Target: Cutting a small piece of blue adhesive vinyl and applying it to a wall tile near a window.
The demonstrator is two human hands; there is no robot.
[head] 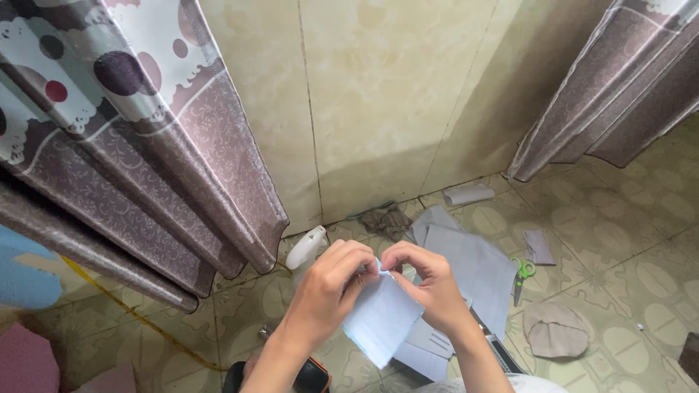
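Both hands, left hand (pixel 328 287) & right hand (pixel 429 284), pinch fabric piece (pixel 378 324) top; rest hangs below.

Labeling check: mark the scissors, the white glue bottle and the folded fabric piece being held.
scissors (pixel 521 271), head view, green handles.
white glue bottle (pixel 306 247), head view, mid body.
folded fabric piece (pixel 380 320), head view, flat middle below the hands.

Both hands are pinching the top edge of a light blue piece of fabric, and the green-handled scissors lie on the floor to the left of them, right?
Not quite: in the head view the scissors lie right of the hands, not left. The rest holds.
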